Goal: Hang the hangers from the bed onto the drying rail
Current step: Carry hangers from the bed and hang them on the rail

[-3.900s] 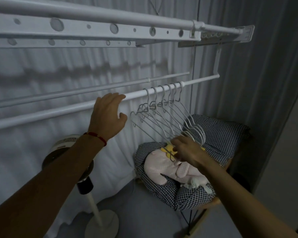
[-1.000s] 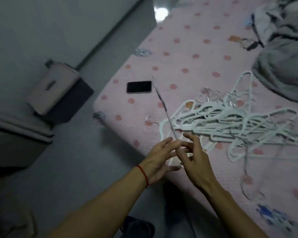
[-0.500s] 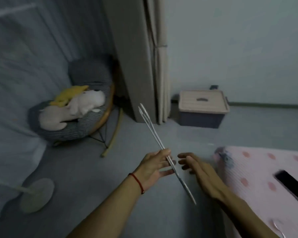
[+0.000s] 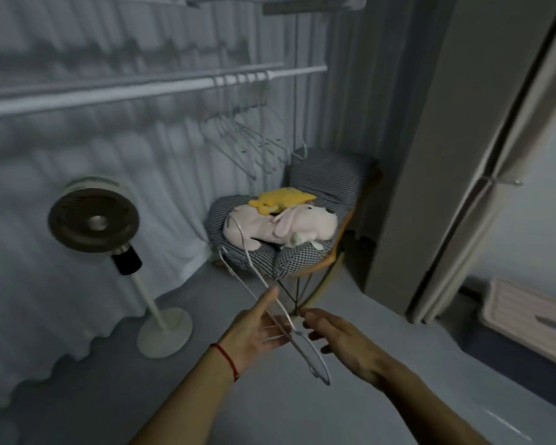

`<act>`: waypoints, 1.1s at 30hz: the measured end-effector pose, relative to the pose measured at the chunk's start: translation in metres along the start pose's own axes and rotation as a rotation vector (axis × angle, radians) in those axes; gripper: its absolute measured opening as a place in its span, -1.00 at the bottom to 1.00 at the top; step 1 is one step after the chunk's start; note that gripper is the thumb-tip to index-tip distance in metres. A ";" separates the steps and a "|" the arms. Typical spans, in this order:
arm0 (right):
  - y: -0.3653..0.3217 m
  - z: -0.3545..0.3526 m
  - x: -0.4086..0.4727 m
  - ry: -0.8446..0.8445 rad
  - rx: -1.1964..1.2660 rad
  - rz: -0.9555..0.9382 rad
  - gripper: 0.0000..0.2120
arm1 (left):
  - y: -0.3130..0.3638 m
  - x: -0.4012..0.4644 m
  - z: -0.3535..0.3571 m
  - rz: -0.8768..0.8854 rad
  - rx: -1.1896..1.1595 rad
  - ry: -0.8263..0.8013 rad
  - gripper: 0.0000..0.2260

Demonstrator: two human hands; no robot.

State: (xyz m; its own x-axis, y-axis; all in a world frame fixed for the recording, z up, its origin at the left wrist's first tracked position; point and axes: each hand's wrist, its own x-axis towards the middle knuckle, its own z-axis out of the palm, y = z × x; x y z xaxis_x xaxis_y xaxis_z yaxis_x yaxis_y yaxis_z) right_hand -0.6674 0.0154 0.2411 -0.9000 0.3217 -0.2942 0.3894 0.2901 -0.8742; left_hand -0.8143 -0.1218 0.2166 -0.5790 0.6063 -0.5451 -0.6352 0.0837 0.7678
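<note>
At lower centre our left hand (image 4: pixel 257 329) held the white hangers (image 4: pixel 270 303) loosely, fingers mostly straight, while the right hand (image 4: pixel 337 335) hovered open beside them. The drying rail (image 4: pixel 142 88) sat upper left — well apart. We judged that slack hold risky — the hangers could slip out and drop to the floor.

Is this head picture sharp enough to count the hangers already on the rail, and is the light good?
Head view: the light is dim and bluish, with no glare. The hung hangers on the drying rail smear together from motion blur, so an exact count is unsure. The left hand, right hand and the held hangers are also soft. Wide-angle distortion tilts the cabinet edge.
</note>
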 end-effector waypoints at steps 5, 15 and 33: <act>-0.066 0.031 0.066 -0.058 0.107 0.003 -0.59 | 0.069 0.005 -0.047 0.069 0.005 0.122 -0.42; -0.140 0.057 0.155 -0.267 0.204 -0.075 -0.61 | 0.153 0.028 -0.080 0.159 0.076 0.238 -0.33; -0.252 -0.082 0.274 -0.149 0.216 -0.219 -0.63 | 0.402 0.049 -0.094 1.360 1.286 1.036 -0.82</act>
State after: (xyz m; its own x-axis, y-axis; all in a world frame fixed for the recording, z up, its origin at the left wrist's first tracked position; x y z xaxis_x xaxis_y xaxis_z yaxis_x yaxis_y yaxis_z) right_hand -0.9960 0.1047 0.4127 -0.9826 0.1329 -0.1294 0.1473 0.1353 -0.9798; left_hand -1.1458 -0.1323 0.4667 -0.5425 0.2352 0.8065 0.6648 0.7071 0.2410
